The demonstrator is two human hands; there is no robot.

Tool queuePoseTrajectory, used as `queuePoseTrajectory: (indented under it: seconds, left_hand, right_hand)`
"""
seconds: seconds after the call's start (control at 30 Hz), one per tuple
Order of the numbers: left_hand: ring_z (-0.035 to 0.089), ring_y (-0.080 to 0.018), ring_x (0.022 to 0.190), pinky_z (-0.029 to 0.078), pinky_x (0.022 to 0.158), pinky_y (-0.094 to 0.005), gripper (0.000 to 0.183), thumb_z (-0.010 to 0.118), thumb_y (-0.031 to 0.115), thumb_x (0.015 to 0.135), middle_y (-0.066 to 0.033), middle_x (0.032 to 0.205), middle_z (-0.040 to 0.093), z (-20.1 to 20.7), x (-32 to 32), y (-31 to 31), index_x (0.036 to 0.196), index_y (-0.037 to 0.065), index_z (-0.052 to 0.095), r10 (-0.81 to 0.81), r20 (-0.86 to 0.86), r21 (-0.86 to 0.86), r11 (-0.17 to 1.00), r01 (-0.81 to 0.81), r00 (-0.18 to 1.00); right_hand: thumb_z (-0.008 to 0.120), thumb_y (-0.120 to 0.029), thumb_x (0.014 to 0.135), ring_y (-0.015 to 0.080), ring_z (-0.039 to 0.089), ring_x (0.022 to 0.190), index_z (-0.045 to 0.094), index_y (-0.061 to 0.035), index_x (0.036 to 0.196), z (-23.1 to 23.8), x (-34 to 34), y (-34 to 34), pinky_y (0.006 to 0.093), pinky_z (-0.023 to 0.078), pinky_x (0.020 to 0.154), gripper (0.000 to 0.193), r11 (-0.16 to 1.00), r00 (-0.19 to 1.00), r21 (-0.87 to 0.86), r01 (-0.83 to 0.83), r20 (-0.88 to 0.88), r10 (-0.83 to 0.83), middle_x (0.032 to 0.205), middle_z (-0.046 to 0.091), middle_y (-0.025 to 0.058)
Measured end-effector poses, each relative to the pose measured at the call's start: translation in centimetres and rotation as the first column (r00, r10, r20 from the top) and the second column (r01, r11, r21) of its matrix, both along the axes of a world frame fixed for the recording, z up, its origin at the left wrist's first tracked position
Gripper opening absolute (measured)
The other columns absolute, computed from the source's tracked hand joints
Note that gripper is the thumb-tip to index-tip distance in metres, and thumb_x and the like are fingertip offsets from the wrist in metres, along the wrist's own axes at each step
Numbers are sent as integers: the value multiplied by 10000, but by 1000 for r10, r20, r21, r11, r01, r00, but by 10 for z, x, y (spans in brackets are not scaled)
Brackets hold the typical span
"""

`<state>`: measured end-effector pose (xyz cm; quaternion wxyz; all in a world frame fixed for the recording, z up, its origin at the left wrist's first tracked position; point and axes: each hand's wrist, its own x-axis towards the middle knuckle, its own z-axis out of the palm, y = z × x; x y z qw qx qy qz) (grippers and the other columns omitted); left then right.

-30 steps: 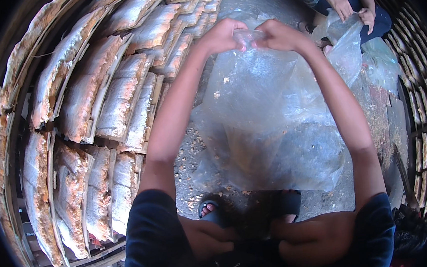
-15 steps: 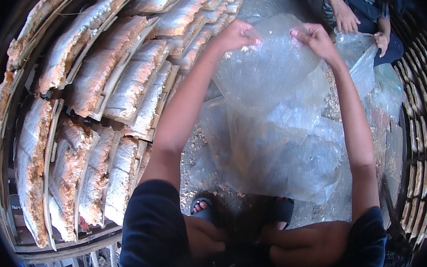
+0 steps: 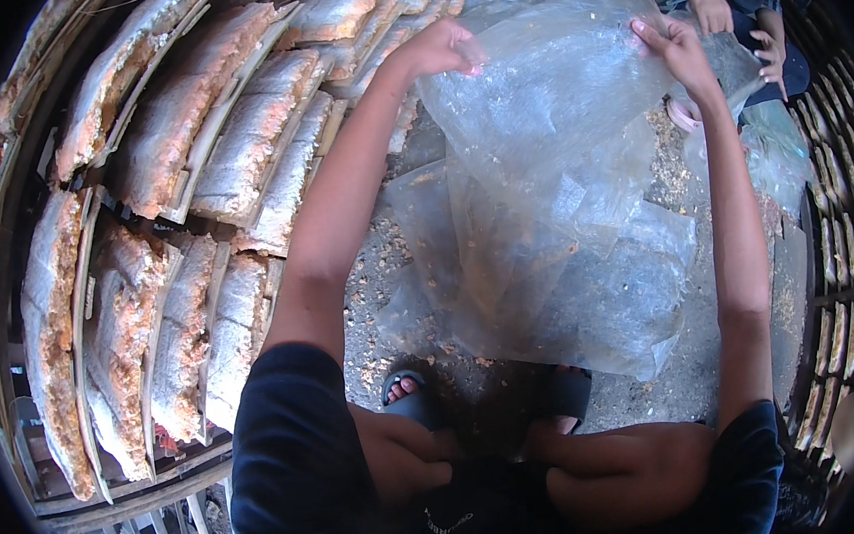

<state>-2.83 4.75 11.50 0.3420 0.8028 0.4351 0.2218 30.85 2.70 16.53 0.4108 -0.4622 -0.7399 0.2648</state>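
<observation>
Between my two raised hands hangs a large, cloudy plastic sheet (image 3: 545,107), perhaps a bag, spread wide at its top edge. My left hand (image 3: 445,50) pinches its upper left corner. On the upper right, my right hand (image 3: 676,52) grips the edge between thumb and fingers. The lower part of the sheet falls toward more crumpled clear plastic (image 3: 610,303) on the ground in front of my feet; where one ends and the other starts is hard to make out.
Close on my left, slatted racks hold several rows of pale, orange-edged slabs (image 3: 247,141). A co-worker's hands (image 3: 713,9) are at the upper right, beside other plastic (image 3: 774,154). More slatted racks (image 3: 850,224) stand along the right. Crumbs litter the ground (image 3: 365,312).
My hands have moved apart and slightly up, the right one to the right, stretching the sheet's top edge wider. The co-worker's hands have shifted a little.
</observation>
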Motion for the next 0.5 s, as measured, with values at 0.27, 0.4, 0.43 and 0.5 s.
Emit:
queuePoseTrajectory:
  seconds: [0.27,0.4,0.43,0.5]
  left_hand:
    - [603,-141,807,454,747,-273,310,744,170,682,-85,833,657,-11,-9,4,933,13,654,-11,-35,2,1000,12,999]
    - [609,-133,809,459,753,-288,295,703,254,743,-42,857,655,-23,-2,13,953,53,650,-32,-95,38,999,36,995]
    - [612,-150,821,466,761,-306,330,689,287,760,-44,887,655,-26,-4,15,977,44,642,-52,-116,25,998,56,992]
    - [611,-154,823,466,763,-308,323,684,276,762,-46,887,652,-37,-4,12,978,40,638,-77,-47,17,997,78,996]
  right_hand:
    - [585,-243,860,13,410,593,636,-47,838,-7,-5,7,182,326,532,204,996,999,88,9,47,-14,665,504,-76]
    - [585,-218,861,28,406,585,618,-61,781,-3,-10,13,200,329,529,179,976,967,213,-44,256,-12,660,498,-69]
    - [595,-228,846,46,438,589,620,-55,775,-2,-10,13,216,355,534,189,970,972,241,-18,234,-40,657,517,-54]
    - [614,-248,814,82,502,598,624,-43,762,1,-10,14,247,406,543,212,958,976,284,41,196,-100,649,554,-24]
